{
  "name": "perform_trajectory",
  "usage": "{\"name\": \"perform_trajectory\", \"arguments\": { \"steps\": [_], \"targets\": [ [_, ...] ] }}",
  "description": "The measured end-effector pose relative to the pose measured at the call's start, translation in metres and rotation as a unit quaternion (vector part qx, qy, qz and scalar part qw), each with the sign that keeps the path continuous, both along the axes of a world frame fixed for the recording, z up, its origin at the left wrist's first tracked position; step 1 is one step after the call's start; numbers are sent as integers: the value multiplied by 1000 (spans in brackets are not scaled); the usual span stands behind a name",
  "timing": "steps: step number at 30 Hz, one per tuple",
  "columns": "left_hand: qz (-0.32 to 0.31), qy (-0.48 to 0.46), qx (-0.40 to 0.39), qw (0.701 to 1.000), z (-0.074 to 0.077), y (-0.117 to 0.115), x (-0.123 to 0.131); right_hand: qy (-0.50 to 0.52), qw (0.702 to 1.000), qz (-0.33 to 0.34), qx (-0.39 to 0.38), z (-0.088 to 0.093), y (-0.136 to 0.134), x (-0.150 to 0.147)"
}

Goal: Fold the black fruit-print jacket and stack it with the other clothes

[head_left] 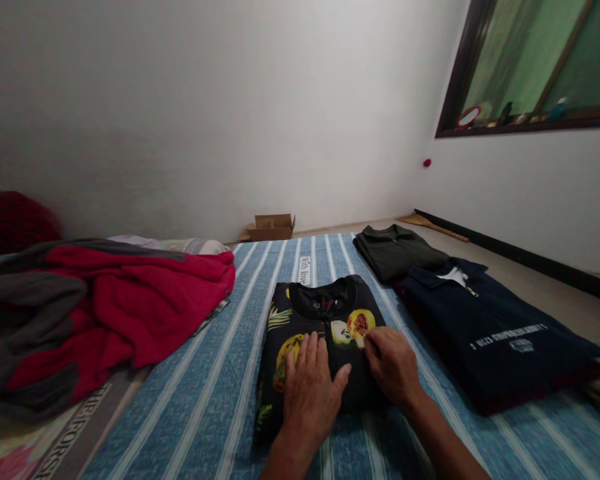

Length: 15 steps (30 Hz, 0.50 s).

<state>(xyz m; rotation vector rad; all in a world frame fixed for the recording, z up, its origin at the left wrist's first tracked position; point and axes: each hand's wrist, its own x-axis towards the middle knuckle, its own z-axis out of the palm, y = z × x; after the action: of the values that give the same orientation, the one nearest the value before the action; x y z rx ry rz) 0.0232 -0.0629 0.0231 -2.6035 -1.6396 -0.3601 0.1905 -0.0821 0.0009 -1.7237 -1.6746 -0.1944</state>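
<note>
A black garment with a yellow fruit print lies folded on the blue striped bedding, its round neckline facing away from me. My left hand rests flat on the garment's front, fingers stretched out and thumb apart. On the garment's right side, near the printed papaya, is my right hand with its fingers curled in. Whatever the curled fingers hold, if anything, is hidden.
Folded navy clothing is stacked at the right, with a dark green folded garment behind it. A red and grey heap of clothing lies at the left. An open cardboard box stands by the wall.
</note>
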Motion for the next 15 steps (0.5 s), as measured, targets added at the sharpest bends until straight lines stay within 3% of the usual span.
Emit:
{"name": "perform_trajectory", "arguments": {
  "steps": [7,15],
  "targets": [
    [28,-10,35,999,-11,-11,-20,84,993,-43,74,-21,-11,14],
    [77,-4,14,997,-14,-21,-33,269,961,-61,3,-39,-16,22]
  ]
}}
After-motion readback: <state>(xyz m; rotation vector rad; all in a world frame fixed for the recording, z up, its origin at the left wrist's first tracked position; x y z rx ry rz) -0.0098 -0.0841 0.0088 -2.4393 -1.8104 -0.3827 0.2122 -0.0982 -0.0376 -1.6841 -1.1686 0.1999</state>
